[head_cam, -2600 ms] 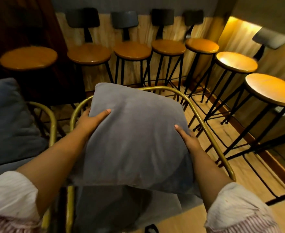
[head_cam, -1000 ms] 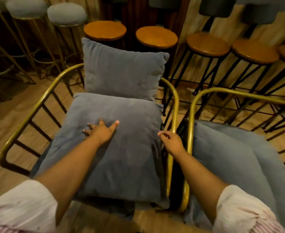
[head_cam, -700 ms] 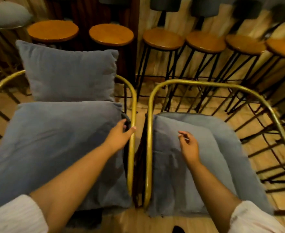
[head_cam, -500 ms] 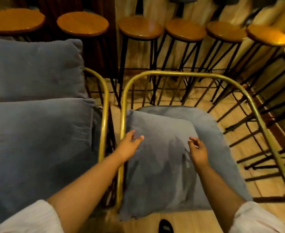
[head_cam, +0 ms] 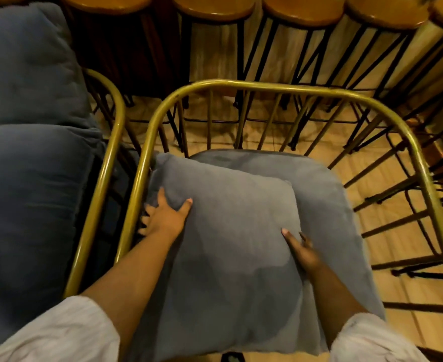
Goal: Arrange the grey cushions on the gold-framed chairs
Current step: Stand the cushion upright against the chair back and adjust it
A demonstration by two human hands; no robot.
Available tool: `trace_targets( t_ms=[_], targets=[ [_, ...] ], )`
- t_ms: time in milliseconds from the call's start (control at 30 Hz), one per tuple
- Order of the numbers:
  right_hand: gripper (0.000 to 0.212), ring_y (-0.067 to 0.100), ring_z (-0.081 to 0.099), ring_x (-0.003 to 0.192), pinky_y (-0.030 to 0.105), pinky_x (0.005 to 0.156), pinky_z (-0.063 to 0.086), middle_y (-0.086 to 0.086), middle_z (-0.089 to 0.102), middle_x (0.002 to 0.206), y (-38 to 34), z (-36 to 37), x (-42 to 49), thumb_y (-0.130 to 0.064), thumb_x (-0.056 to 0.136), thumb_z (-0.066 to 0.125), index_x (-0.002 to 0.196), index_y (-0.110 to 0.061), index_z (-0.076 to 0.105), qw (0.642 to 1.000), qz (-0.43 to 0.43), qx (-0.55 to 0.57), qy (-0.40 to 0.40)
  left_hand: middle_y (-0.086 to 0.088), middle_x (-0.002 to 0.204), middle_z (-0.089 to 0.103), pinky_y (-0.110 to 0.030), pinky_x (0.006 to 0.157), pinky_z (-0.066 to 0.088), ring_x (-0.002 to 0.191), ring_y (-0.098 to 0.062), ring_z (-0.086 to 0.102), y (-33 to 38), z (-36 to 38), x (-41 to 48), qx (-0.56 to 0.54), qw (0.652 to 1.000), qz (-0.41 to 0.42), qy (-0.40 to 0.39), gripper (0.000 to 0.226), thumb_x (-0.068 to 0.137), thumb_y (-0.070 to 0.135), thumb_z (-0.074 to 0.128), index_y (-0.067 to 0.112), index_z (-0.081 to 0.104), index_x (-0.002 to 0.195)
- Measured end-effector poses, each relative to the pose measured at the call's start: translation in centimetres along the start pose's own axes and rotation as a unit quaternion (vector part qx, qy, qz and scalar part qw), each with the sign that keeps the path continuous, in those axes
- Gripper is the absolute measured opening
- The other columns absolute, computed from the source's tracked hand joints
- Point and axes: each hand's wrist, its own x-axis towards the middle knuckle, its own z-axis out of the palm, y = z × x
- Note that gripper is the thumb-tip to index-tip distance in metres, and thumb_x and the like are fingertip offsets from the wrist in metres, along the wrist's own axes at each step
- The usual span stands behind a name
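Observation:
A loose grey cushion (head_cam: 230, 244) lies flat on the padded grey seat (head_cam: 327, 199) of the right gold-framed chair (head_cam: 267, 86). My left hand (head_cam: 164, 218) grips the cushion's left edge, thumb on top and fingers tucked beside it near the frame. My right hand (head_cam: 302, 250) holds its right edge, thumb on top and fingers curled at the side. The left gold-framed chair (head_cam: 105, 176) carries a flat grey cushion (head_cam: 29, 205) on its seat and another grey cushion (head_cam: 24, 66) leaning upright at its back.
A row of wooden-topped bar stools (head_cam: 215, 6) with black metal legs stands close behind both chairs, along a wood-panelled wall. More black stool legs (head_cam: 424, 194) crowd the right side. Wooden floor shows between the chair spindles.
My view swung from the left chair to the right one and came closer. Both hands left the left chair's cushion and took hold of the two side edges of the right chair's cushion.

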Motion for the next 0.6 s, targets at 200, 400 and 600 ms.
trace_targets(
  t_ms=[200, 400, 600],
  targets=[
    [0.09, 0.036, 0.049, 0.125, 0.044, 0.093, 0.045, 0.012, 0.045, 0.145, 0.5, -0.8, 0.8, -0.052, 0.071, 0.074, 0.144, -0.017, 0.035, 0.998, 0.023, 0.062, -0.005, -0.019, 0.151, 0.025, -0.058, 0.108, 0.023, 0.133, -0.045, 0.028, 0.4, 0.4, -0.3, -0.001, 1.0, -0.009, 0.024, 0.086, 0.078, 0.072, 0.046, 0.042, 0.009, 0.149],
    [0.078, 0.027, 0.059, 0.105, 0.036, 0.084, 0.047, 0.009, 0.061, 0.131, -2.4, -3.5, -0.3, -0.049, 0.066, 0.079, 0.132, -0.016, 0.054, 0.998, -0.035, 0.045, 0.005, -0.018, 0.151, 0.025, -0.059, 0.111, 0.024, 0.136, -0.043, 0.024, 2.6, 1.1, -1.1, -0.065, 0.998, 0.003, 0.019, 0.082, 0.078, 0.068, 0.051, 0.041, 0.017, 0.148],
    [0.091, 0.036, 0.043, 0.131, 0.05, 0.104, 0.038, 0.008, 0.043, 0.148, -1.2, -10.1, -1.0, -0.056, 0.066, 0.074, 0.144, -0.025, 0.036, 0.999, -0.018, -0.003, 0.048, -0.016, 0.158, 0.014, -0.054, 0.115, 0.02, 0.142, -0.044, 0.016, 3.5, 6.7, -3.4, -0.071, 0.992, 0.048, -0.097, 0.087, 0.08, 0.061, 0.057, 0.039, 0.01, 0.15]
  ],
)
